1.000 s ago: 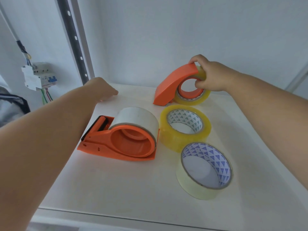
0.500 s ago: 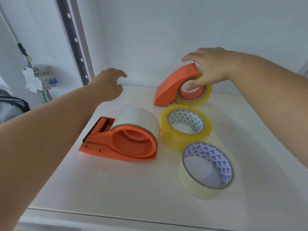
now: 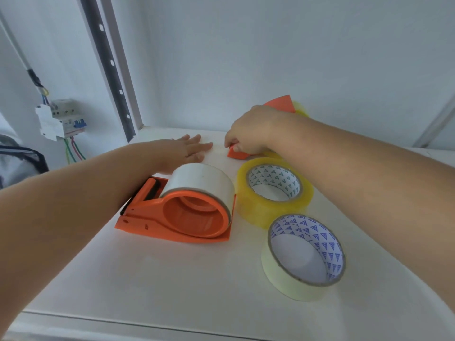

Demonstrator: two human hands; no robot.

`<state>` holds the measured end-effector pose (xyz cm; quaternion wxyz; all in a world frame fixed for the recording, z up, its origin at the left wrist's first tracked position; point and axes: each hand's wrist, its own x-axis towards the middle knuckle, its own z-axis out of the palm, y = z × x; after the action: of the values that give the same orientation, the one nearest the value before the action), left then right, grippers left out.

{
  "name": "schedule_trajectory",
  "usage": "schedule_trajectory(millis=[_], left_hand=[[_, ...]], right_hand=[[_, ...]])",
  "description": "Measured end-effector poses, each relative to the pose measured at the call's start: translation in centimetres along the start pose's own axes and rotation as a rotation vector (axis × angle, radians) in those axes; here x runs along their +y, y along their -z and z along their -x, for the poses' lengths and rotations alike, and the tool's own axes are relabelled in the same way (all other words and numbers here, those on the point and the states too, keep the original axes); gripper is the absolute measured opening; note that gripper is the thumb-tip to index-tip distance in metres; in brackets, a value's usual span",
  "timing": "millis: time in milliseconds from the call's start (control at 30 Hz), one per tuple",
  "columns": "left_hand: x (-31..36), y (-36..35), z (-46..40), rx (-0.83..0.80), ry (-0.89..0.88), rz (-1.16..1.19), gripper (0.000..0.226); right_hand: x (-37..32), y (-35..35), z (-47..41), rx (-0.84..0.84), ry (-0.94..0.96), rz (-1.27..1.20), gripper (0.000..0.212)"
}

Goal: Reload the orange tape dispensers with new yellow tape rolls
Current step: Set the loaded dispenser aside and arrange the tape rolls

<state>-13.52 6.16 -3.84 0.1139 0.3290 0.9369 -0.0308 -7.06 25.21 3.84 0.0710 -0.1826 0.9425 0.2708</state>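
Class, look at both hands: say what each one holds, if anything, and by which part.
The right hand pinches the far orange dispenser at its low front tip. The left hand holds nothing; it lies flat on the white table.

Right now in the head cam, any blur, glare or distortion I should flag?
Head view: soft even light, faint shadows on the white table; wide-angle stretch enlarges both forearms; right hand hides most of the far dispenser; near dispenser and pale roll sharp, no harsh glare.

A single head-worn camera looks forward and down from close above the white table (image 3: 172, 279). It faces the wall (image 3: 270, 57) behind. No second view overlaps.
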Motion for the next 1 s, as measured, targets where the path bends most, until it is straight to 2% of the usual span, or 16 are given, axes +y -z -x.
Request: schedule_trajectory(millis=[167, 533, 667, 800, 1000], left_hand=[[0.1, 0.1, 0.0, -0.011, -0.004, -0.063, 0.051], [-0.4, -0.3, 0.3, 0.019, -0.021, -0.044, 0.052], [-0.6, -0.4, 0.6, 0.028, -0.037, -0.041, 0.06], [-0.7, -0.5, 0.3, 0.03, -0.023, -0.016, 0.052], [-0.3, -0.2, 0.7, 0.023, -0.023, -0.035, 0.05]], right_hand=[[0.1, 0.0, 0.1, -0.017, -0.001, 0.003, 0.034], [1.0, 0.0, 1.5, -0.062, -0.06, -0.085, 0.032], [1.5, -0.4, 2.5, -0.069, -0.074, -0.107, 0.033], [1.5, -0.5, 2.6, -0.063, -0.09, -0.114, 0.034], [2.3, -1.1, 3.0, -0.112, -0.113, -0.118, 0.032]])
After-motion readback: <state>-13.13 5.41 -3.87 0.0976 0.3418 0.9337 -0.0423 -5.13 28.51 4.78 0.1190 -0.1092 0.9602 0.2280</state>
